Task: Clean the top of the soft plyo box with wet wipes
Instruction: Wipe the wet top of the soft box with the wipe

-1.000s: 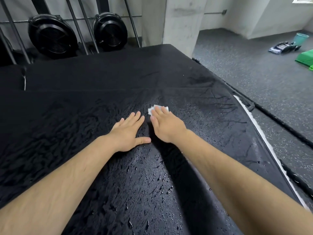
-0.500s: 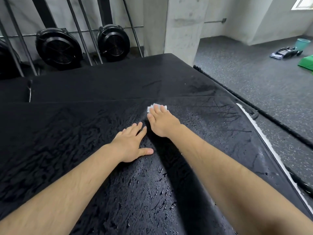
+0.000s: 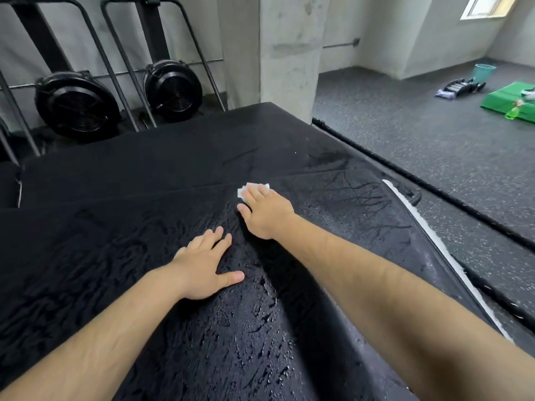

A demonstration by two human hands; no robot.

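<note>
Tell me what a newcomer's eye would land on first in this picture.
Two bare arms reach in from the bottom: the right hand presses a white wet wipe flat on the middle of the black plyo box, and the left hand rests flat just nearer. Next comes the wet, streaky sheen around them, then two round black fan housings at the back left.

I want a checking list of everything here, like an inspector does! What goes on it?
Surface: plyo box top, black, wet streaks and droplets near the hands.
Job's things: white wet wipe under the fingers of the right hand.
Clutter: nothing seen on the box.
Hands: left hand flat on the box, empty; right hand pressing the wipe, fingers straight.
Cables: black rope-like line on the floor, right.
Surroundings: two black fans, concrete pillar, green mat, teal bucket.
</note>
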